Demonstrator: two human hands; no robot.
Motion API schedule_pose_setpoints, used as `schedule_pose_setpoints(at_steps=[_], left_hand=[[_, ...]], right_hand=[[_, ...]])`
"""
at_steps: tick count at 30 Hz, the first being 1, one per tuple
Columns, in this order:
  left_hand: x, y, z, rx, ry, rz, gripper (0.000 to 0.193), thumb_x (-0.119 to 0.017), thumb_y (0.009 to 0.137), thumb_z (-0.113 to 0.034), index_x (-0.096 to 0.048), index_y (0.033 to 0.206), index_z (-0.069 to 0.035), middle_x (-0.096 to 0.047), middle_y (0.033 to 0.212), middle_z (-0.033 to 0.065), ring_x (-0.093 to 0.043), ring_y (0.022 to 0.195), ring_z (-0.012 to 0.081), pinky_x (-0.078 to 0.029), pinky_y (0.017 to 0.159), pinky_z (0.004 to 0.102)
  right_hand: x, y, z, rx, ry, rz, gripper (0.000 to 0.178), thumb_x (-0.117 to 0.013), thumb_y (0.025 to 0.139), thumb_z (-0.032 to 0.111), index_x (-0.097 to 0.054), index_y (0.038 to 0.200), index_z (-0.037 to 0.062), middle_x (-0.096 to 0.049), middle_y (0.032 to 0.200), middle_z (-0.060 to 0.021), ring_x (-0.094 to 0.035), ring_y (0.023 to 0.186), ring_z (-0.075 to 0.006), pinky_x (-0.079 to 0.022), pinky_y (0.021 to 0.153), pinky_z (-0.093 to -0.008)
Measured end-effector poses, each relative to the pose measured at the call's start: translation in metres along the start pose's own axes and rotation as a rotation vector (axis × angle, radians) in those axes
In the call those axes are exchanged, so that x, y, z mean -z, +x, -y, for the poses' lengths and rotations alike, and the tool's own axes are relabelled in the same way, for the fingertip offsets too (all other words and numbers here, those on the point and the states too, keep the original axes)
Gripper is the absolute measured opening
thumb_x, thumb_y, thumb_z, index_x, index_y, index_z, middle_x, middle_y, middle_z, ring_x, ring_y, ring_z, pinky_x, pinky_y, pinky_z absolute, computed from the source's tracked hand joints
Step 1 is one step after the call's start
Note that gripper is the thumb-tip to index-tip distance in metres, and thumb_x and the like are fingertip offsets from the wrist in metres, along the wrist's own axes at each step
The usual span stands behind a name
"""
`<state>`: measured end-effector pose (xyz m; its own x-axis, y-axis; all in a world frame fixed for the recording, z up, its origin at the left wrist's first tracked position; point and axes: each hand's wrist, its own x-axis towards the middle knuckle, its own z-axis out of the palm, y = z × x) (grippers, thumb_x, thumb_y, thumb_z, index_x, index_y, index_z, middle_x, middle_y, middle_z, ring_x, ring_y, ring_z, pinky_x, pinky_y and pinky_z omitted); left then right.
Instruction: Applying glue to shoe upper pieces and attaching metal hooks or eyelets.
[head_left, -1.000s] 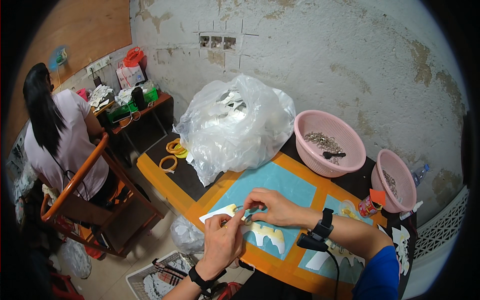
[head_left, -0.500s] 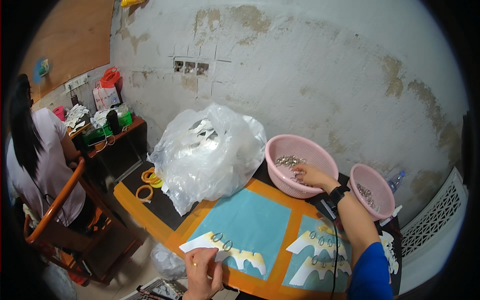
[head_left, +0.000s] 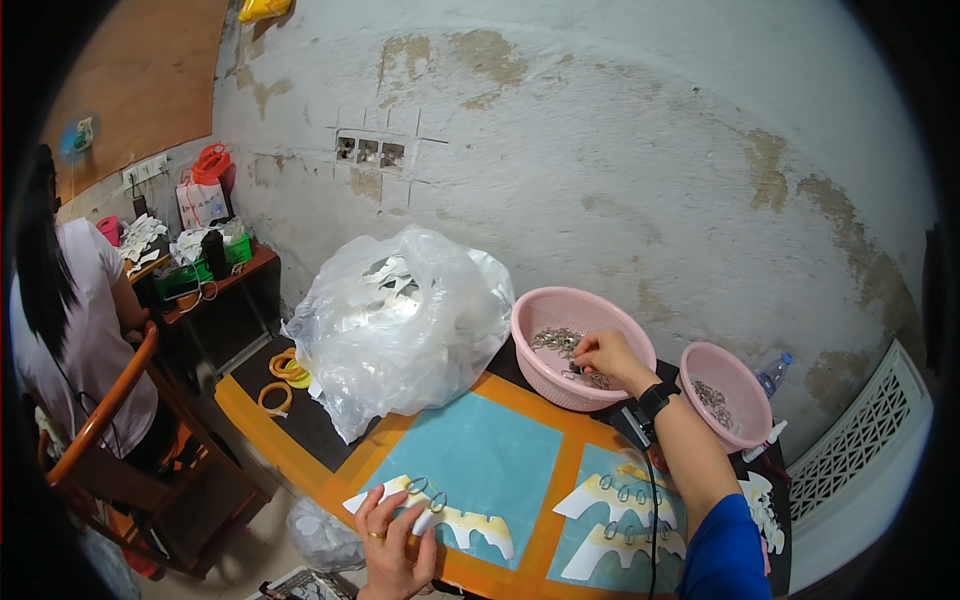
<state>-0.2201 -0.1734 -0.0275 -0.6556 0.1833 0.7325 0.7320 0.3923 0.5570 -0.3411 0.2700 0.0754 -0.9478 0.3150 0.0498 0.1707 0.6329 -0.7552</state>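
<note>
My left hand is at the near edge of the table, fingers apart at the lower left of a white, yellow-edged scalloped piece. Two oval metal rings stand up from that piece. Over a pink basket, my right hand is closed in a pinch above a heap of small metal rings; what is between its fingertips is too small to make out. To the right, two similar scalloped pieces carry several rings each on a blue-green sheet.
A big clear plastic bag of white pieces stands left of the basket. Farther right are another pink basket and a bottle. A black cable crosses the right sheet. Tape rolls lie left; a person sits beyond.
My right hand has drawn its fingers into a pinch and lifted slightly over the rings. The left fingers have spread beside the scalloped piece. The whole view has shifted a little.
</note>
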Motion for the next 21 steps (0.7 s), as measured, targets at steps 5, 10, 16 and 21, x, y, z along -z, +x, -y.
schedule_pose_setpoints(at_steps=[5, 10, 16, 21], left_hand=[[0.01, 0.009, -0.016, -0.009, 0.138, -0.01, 0.049, -0.072, 0.077, 0.004, -0.058, 0.123, -0.003, -0.058, 0.123, 0.0175, -0.058, 0.117, 0.0336, -0.049, 0.098, 0.0422], [0.004, 0.001, -0.012, 0.131, -0.026, -0.081, 0.042, -0.073, 0.077, 0.004, -0.061, 0.117, -0.002, -0.063, 0.121, 0.0153, -0.057, 0.113, 0.0348, -0.045, 0.099, 0.0419], [0.007, 0.001, -0.024, 0.032, -0.083, -0.003, 0.034, -0.073, 0.077, 0.007, -0.067, 0.109, -0.003, -0.068, 0.109, 0.0121, -0.062, 0.099, 0.0336, -0.05, 0.086, 0.0405], [0.004, -0.009, -0.041, 0.579, -0.634, 0.039, 0.021, -0.065, 0.095, 0.005, -0.059, 0.115, 0.002, -0.068, 0.106, 0.0111, -0.068, 0.094, 0.0145, -0.057, 0.084, 0.0272]], right_hand=[[0.013, -0.036, 0.055, 0.111, 0.159, -0.052, 0.008, -0.075, 0.083, -0.001, -0.073, 0.09, -0.0031, -0.071, 0.08, -0.0064, -0.064, 0.067, -0.0098, -0.052, 0.061, -0.0239], [-0.023, -0.103, 0.121, 0.125, 0.189, 0.377, 0.012, -0.075, 0.086, 0.007, -0.074, 0.095, -0.0014, -0.072, 0.086, -0.0058, -0.066, 0.077, -0.0101, -0.053, 0.071, -0.0248], [-0.081, -0.139, 0.134, 0.186, 0.086, 0.709, 0.02, -0.074, 0.088, 0.007, -0.075, 0.106, 0.0002, -0.07, 0.088, -0.0017, -0.063, 0.079, -0.0058, -0.051, 0.073, -0.0224], [-0.127, -0.164, 0.126, 0.194, 0.298, 0.853, 0.029, -0.071, 0.089, 0.007, -0.072, 0.118, 0.0025, -0.066, 0.086, 0.0031, -0.058, 0.077, -0.0025, -0.049, 0.072, -0.0203]])
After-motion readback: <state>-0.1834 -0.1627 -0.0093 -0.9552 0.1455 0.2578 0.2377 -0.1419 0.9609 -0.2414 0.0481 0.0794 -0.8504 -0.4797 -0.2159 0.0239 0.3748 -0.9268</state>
